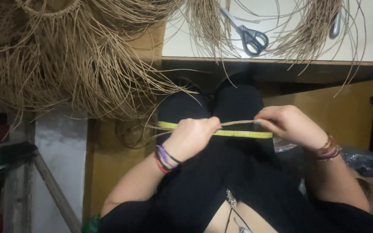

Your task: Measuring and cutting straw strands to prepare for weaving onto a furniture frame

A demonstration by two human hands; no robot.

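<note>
A thin bundle of tan fibre strands (237, 123) is held stretched over the lap, laid just above and along a yellow measuring tape (238, 133). Strands and tape run side by side between the two hands, touching or nearly so; which cannot be told.

The left hand (191, 137) is closed over tape and strands at one end, fingers curled and pressed together, pinching both. Loose strand ends and the tape's free end are seen sticking out past this hand, toward the big mass of fibre. The right hand (289, 124) pinches the other end of the strands between thumb and fingertips, the remaining fingers folded; the tape ends just under it.

Progress, judged: a length is being gauged against the tape and has not been cut. The scissors (249, 35) lie untouched on the white bench (273, 47), well apart from both hands.

A large skirt of hanging fibre (65, 64) is spread at the left, bound to a woven ring (44, 9) at its top. Two further tufts are laid on the bench either side of the scissors, one (206, 23) draping over the bench edge, the other (316, 30) with a grey tool handle (336, 26) partly buried in it. Much fibre appears already prepared; how much more is wanted cannot be told.

Cord bracelets (165, 157) are worn on the left wrist, a beaded band (328, 149) on the right.
</note>
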